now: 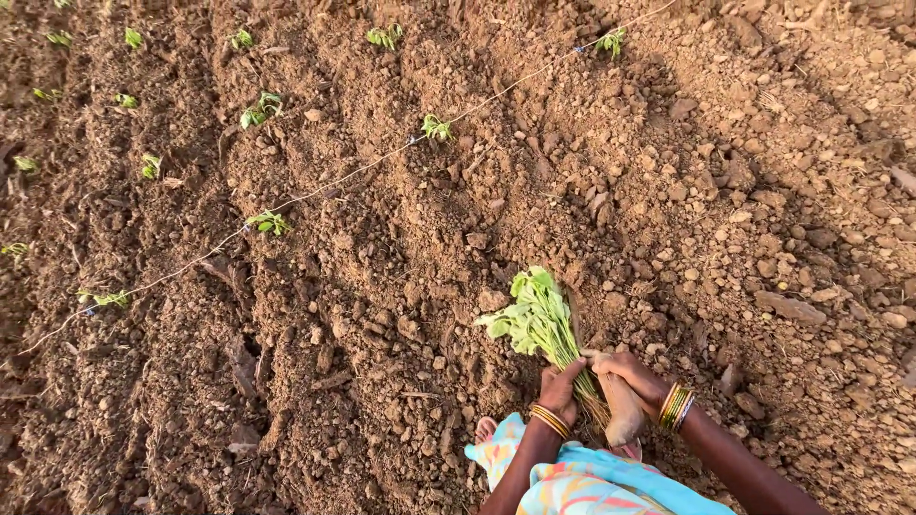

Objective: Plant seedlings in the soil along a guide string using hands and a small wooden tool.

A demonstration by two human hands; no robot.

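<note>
A patterned cloth lies nearest. Above it, the left hand and right hand clamp their fingers around a seedling bundle over tilled soil. Beyond, planted seedlings follow a string.

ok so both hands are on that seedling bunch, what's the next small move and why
Probably the right hand draws one seedling from the bunch while the left hand grips the stems: both hands meet at the base, and seedlings already stand along the string line.
</note>
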